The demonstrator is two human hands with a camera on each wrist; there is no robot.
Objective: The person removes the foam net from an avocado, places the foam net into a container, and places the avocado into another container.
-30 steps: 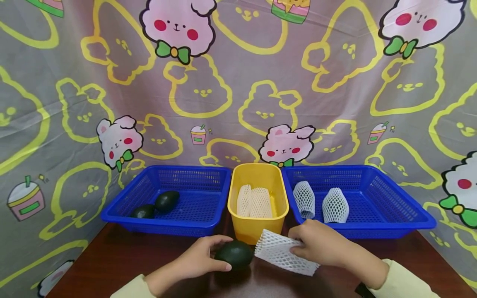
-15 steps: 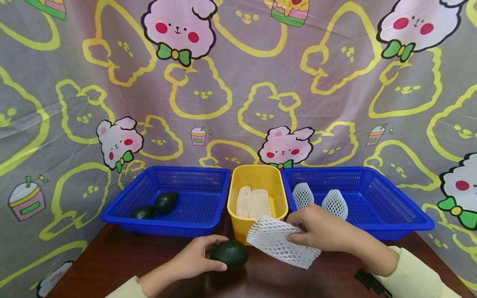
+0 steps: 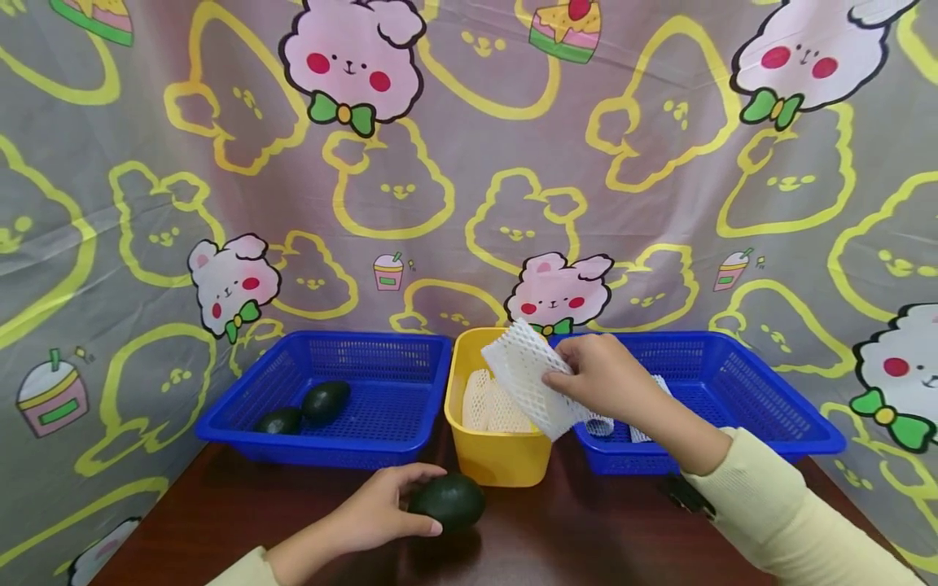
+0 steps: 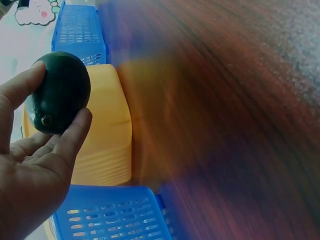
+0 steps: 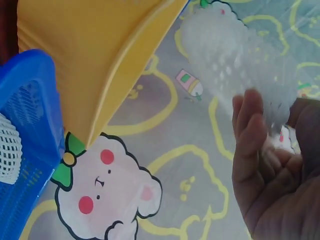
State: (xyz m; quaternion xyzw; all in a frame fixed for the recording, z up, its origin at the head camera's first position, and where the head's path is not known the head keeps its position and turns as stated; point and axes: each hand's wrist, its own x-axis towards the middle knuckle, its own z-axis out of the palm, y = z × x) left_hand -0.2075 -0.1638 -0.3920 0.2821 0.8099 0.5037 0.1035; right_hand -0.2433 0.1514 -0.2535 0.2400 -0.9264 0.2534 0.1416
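My left hand (image 3: 377,509) grips a dark green avocado (image 3: 449,502) low over the front of the table, fingers and thumb around one end. The left wrist view shows the same avocado (image 4: 60,92) between thumb and fingers. My right hand (image 3: 604,378) pinches a white foam net sleeve (image 3: 531,374) by its right edge, raised over the right side of the yellow bin (image 3: 501,456). In the right wrist view that foam net sleeve (image 5: 230,62) looks blurred, its end between the fingers and thumb.
The left blue basket (image 3: 322,448) contains two avocados (image 3: 326,401). More foam net sleeves (image 3: 476,399) lie in the yellow bin. Netted pieces (image 3: 599,426) sit in the right blue basket (image 3: 769,435), partly hidden by my right arm. A patterned cloth (image 3: 410,179) hangs behind.
My right hand has lifted the foam net sleeve up from near the table to above the yellow bin's right side. My left hand, still holding the avocado, has shifted slightly left.
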